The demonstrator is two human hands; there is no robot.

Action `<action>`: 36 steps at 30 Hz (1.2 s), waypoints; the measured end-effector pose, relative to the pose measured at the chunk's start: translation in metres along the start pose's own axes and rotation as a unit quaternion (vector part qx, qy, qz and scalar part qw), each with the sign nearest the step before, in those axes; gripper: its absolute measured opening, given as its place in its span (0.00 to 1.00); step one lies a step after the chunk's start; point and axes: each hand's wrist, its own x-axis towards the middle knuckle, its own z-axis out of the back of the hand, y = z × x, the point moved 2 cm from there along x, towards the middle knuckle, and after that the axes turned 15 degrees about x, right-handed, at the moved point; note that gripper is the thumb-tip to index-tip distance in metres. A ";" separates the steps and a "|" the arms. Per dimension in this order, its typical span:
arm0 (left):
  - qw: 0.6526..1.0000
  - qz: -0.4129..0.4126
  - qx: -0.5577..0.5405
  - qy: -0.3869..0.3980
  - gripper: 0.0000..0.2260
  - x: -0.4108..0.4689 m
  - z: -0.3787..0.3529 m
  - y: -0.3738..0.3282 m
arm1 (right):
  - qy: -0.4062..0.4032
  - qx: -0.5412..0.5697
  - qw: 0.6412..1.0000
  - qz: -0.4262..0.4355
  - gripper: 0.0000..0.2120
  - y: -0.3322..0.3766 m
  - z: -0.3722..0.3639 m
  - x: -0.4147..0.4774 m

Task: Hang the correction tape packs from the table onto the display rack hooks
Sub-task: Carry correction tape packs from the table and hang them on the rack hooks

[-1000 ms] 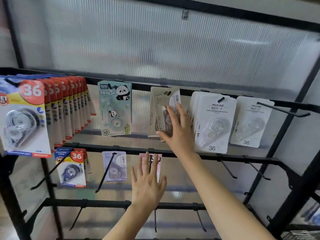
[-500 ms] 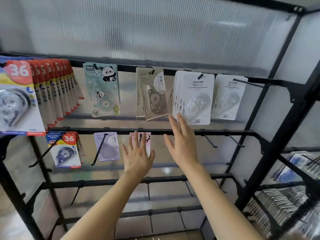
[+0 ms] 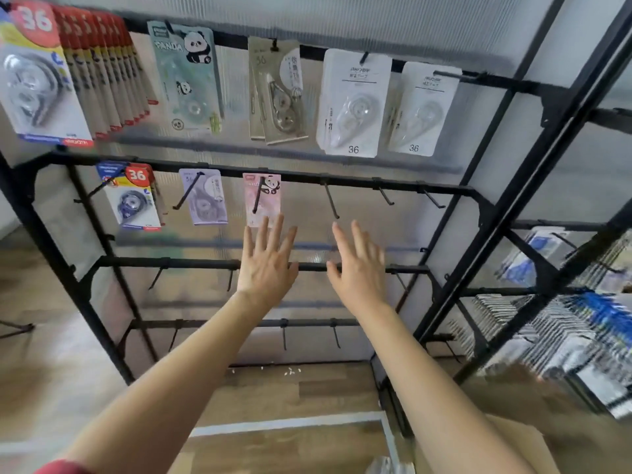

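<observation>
A black display rack (image 3: 403, 190) fills the view, with correction tape packs on its hooks. On the top row hang red "36" packs (image 3: 99, 70), a green panda pack (image 3: 186, 77), beige packs (image 3: 278, 92) and two sets of white "36" packs (image 3: 355, 100) (image 3: 422, 109). On the second row hang a blue-and-red "36" pack (image 3: 135, 198), a lilac pack (image 3: 205, 196) and a pink panda pack (image 3: 261, 196). My left hand (image 3: 268, 265) and my right hand (image 3: 359, 268) are both open with fingers spread, holding nothing, in front of the third bar.
Bare hooks (image 3: 330, 200) stick out right of the pink pack and on the lower bars (image 3: 284, 331). A second rack (image 3: 554, 323) with many hanging packs stands at the right. A cardboard box edge (image 3: 506, 439) is at the bottom right, over wooden floor.
My right hand has left the beige packs on the top row and dropped beside my left hand. The view has tilted down and right, showing the floor.
</observation>
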 end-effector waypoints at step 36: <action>0.832 0.487 -0.042 0.261 0.33 -0.663 -0.031 0.168 | 0.455 0.057 0.855 0.240 0.34 0.387 -0.161 -0.430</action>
